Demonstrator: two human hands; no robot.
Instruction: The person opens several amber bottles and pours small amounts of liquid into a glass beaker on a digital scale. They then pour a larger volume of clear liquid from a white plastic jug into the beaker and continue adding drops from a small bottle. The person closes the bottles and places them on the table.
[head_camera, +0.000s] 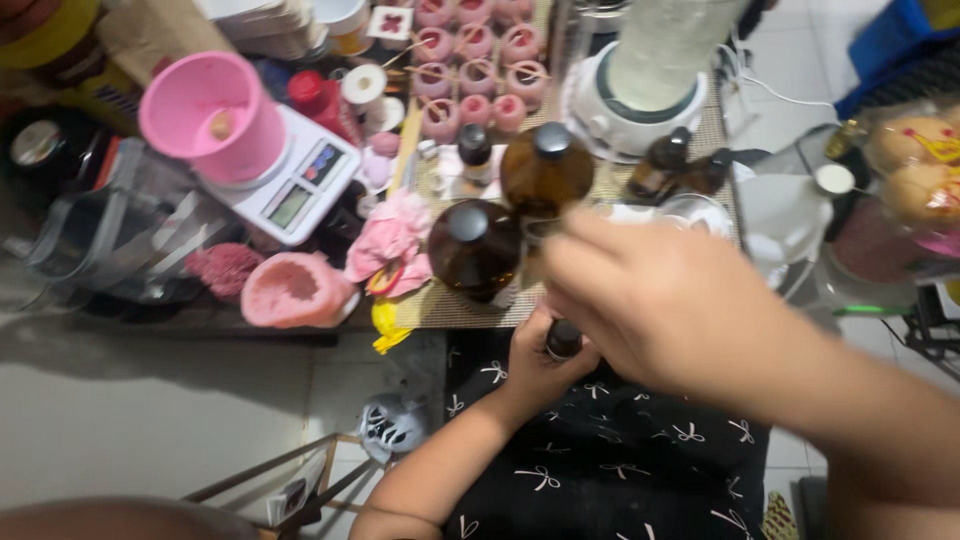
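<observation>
Left grip: the left hand (540, 365) is closed around a small dark bottle (563, 340), held low over the lap, its black top pointing up.
Right grip: the right hand (665, 310) hangs just above that bottle, fingers bent toward its top; blur hides whether they pinch anything, so I cannot tell.
Step in hand: seemingly work at the small bottle's cap or dropper, one hand steadying, the other at the top.
Next move calls for: a steady upright bottle and a fine fingertip hold, judged from how close the two hands are.
Bottle's place: off the surface (470, 305), in front of its near edge, above black cloth with white bows (620, 460).
Nearby: two larger amber bottles (545, 170) with black caps stand just beyond the hands.
Further off: a pink cup (205, 115) on a white scale (295, 185); rows of small pink candles (470, 75); a pink mould (295, 290).
In the way: the amber bottles stand close to the right hand's knuckles and could be knocked.
</observation>
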